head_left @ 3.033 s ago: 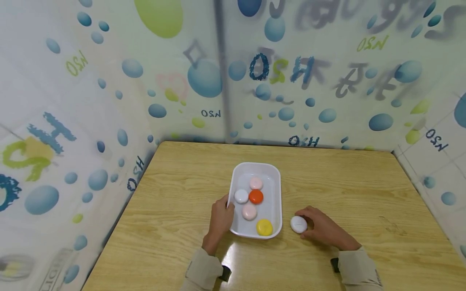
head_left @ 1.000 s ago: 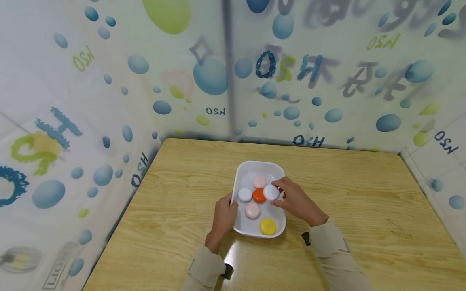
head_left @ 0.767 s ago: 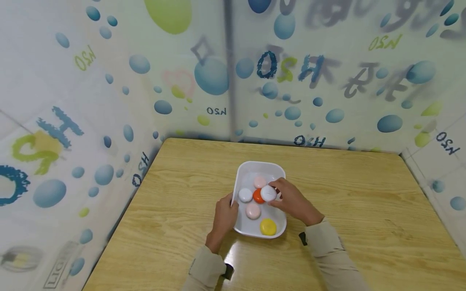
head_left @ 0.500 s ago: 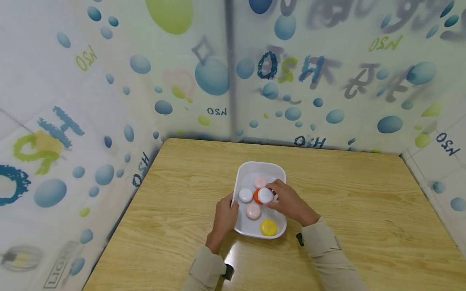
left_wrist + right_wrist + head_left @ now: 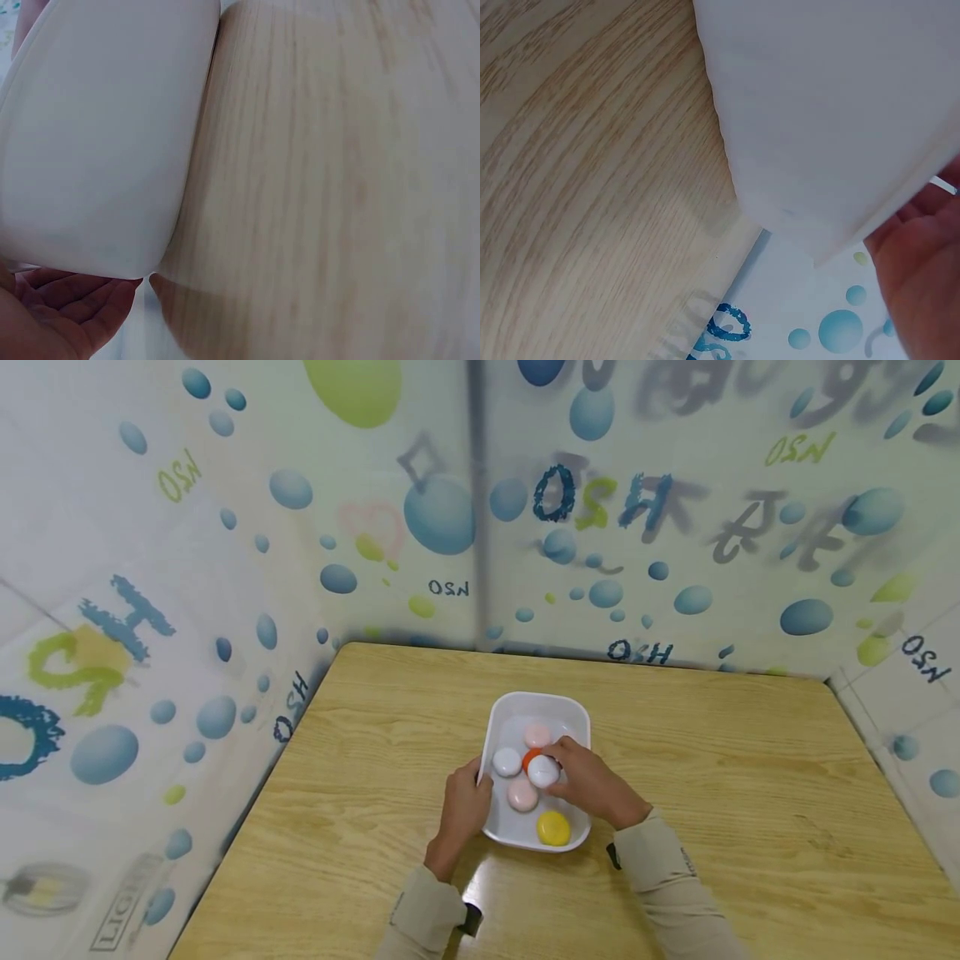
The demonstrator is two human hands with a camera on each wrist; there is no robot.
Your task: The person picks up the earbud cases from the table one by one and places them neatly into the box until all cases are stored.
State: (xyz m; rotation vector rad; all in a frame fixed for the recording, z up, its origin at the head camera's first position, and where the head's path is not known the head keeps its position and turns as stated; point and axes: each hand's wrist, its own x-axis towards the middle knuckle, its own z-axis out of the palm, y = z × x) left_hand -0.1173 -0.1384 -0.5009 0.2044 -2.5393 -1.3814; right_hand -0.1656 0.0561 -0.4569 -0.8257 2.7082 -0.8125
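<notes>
In the head view my left hand (image 5: 462, 810) grips the left rim of a white rectangular tray (image 5: 566, 714), thumb over the edge. Over the tray's right half my right hand (image 5: 592, 783) pinches a glossy white round disc (image 5: 543, 772) between thumb and fingers. That disc partly covers a red disc (image 5: 530, 758). Around it lie another white disc (image 5: 507, 762), a pink disc (image 5: 537, 735), a second pink disc (image 5: 522, 794) and a yellow disc (image 5: 553, 828) near the front right corner. The wrist views show mostly the tray's outer wall (image 5: 97, 135); the pinched disc is hidden there.
The tray stands on a wood-grain table (image 5: 375, 735), its back edge against a wall (image 5: 360, 485) printed with blue and green drops. A side wall (image 5: 112, 652) rises at the left, another (image 5: 907, 710) at the right.
My right hand has carried the white disc from the table right of the tray to over the tray, then slightly left and toward me. My left hand stays on the rim.
</notes>
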